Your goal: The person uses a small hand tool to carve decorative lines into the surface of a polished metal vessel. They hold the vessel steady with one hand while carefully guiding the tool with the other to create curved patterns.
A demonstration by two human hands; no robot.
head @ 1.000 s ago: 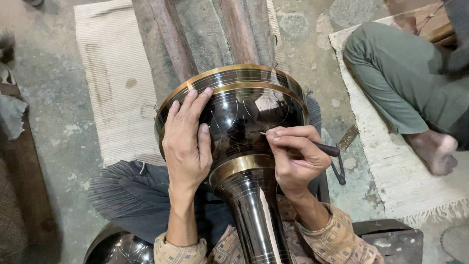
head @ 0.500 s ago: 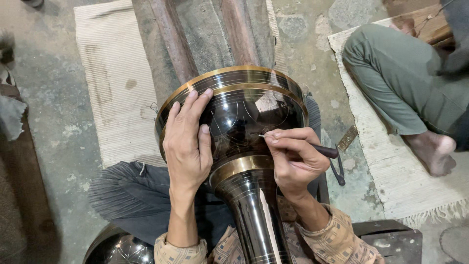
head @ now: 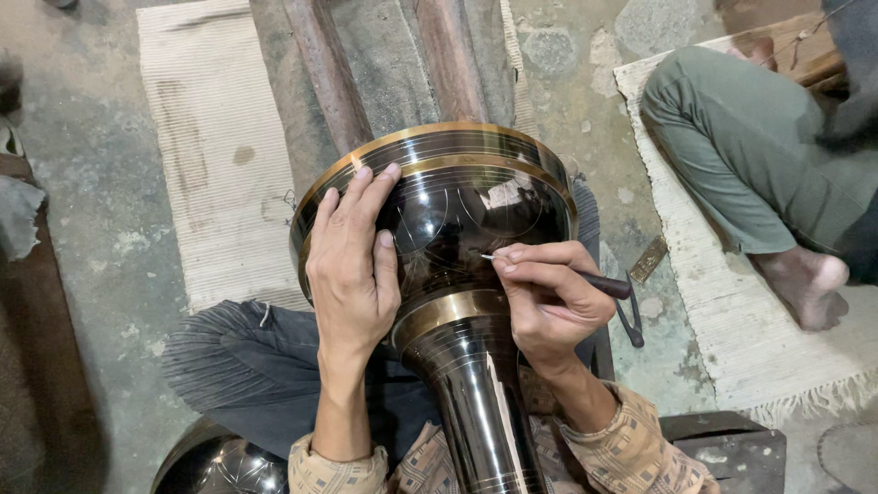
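Across the person's lap lay a dark shiny vase (head: 457, 229) with brass bands. Left hand (head: 352, 265) lay flat, fingers spread, on its bowl; right hand (head: 549, 297) had its grip clamped on a thin scribing tool (head: 594, 282), tip touching the bowl.

The left hand (head: 352, 261) lies flat with fingers spread and pointing forward, while the right hand (head: 549, 297) is curled in a pinching pen grip, both forearms extended.
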